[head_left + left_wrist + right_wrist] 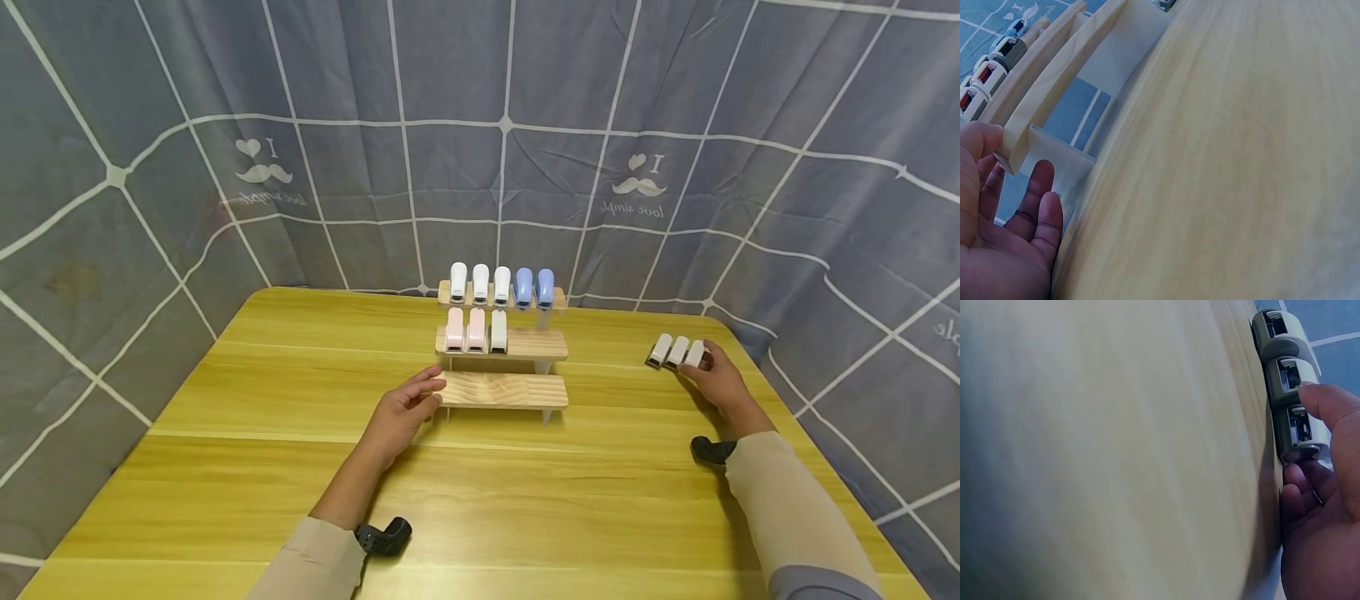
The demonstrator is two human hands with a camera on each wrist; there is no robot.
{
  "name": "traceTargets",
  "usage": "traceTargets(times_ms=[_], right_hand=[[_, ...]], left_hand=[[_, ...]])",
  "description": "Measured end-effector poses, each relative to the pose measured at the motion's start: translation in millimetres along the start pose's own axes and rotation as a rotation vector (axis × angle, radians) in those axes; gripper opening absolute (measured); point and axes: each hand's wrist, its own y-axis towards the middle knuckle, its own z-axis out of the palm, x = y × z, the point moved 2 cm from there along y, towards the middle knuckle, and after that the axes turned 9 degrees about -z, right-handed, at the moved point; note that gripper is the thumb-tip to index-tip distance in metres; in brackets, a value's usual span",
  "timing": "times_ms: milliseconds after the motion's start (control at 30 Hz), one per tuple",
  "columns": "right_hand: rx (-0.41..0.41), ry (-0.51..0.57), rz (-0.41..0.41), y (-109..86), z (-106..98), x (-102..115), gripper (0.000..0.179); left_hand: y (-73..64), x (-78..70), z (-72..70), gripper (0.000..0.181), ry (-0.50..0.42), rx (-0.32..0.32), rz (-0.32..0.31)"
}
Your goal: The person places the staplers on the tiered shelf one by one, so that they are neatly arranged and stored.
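Observation:
A three-step wooden display stand (pixel 510 392) stands mid-table. My left hand (pixel 397 421) pinches the left end of its lowest step (pixel 1054 81) between thumb and fingers. At the table's right, three small white staplers sit side by side in a row. My right hand (pixel 723 385) holds the rightmost white stapler (pixel 695 353); in the right wrist view its thumb (pixel 1329 403) lies over the front of that stapler (pixel 1300 428), other fingers by its outer side. The middle stapler (pixel 677 350) and left stapler (pixel 660 348) stand close against it.
On the top step are three white staplers (pixel 480 283) and two blue staplers (pixel 534 287). The middle step holds two pink staplers (pixel 465 329) and one pale greenish-white stapler (pixel 498 331) toward its left. A grey checked curtain (pixel 465 175) hangs behind the wooden table (pixel 525 500).

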Motion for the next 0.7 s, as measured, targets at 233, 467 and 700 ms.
traceTargets(times_ms=[233,467,700], right_hand=[[-0.001,0.009,-0.01,-0.3,1.5,-1.2,0.087],[0.01,-0.017,-0.032,-1.6,2.1,-2.8,0.086],[0.001,-0.019,-0.037,-7.0,2.9,-0.8,0.084]], left_hand=[[0.4,0.2,0.1,0.031,-0.006,0.005,0.002],[0.5,0.5,0.2,0.03,-0.02,0.0,-0.006],[0.1,0.2,0.0,0.03,-0.013,-0.002,-0.011]])
